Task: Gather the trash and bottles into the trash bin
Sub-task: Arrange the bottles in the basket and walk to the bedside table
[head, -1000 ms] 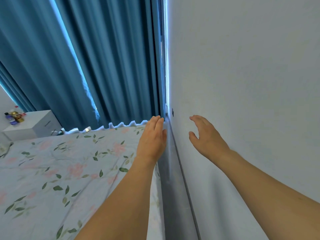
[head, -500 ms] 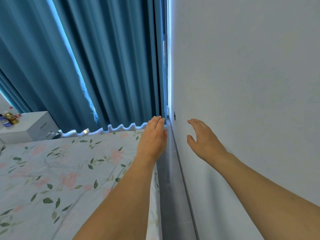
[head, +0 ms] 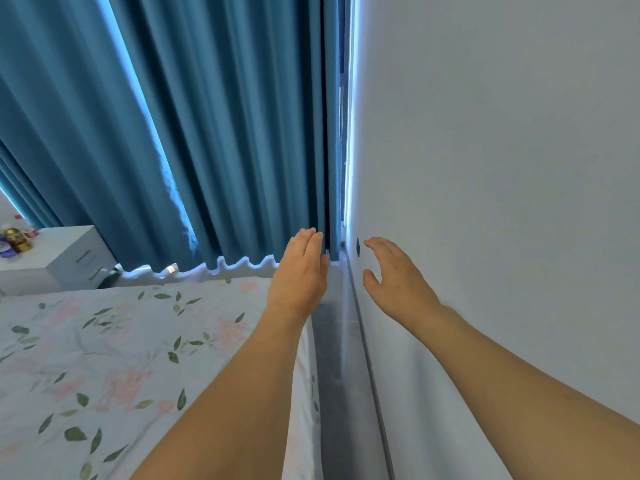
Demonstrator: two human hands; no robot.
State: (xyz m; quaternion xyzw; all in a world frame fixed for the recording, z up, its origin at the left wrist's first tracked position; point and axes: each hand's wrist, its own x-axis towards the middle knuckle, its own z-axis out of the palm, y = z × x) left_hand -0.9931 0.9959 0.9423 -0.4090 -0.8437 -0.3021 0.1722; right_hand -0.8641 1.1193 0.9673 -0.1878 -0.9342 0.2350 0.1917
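Head camera view, looking forward and down along the narrow gap between a bed and a pale wall. Two bare forearms reach in from the bottom of the frame. The left hand (head: 300, 271) sits at the center, fingers straight and pressed together, edge-on over the far corner of the bed (head: 104, 358), which wears a floral sheet. The right hand (head: 394, 275) hovers just right of center, beside the wall (head: 502, 202), fingers loosely spread and slightly curved. Both hands hold nothing.

Blue curtains (head: 207, 133) fill the upper left and center of the frame, with a bright strip of daylight where they meet the wall.

No trash bin appears anywhere in view. The only task items visible are a few bottles (head: 14, 240) (small, partly cut off, details hard to make out) standing on a white nightstand (head: 69, 258) at the far left edge, about mid-height.

That is the relation that matters for the next move: the bottles lie well to the left of both hands, across the whole width of the bed, and seem to stand upright. The left hand is the nearer of the two, though still well apart from them. Reaching them would probably call for turning away from the wall, toward the left of the frame.
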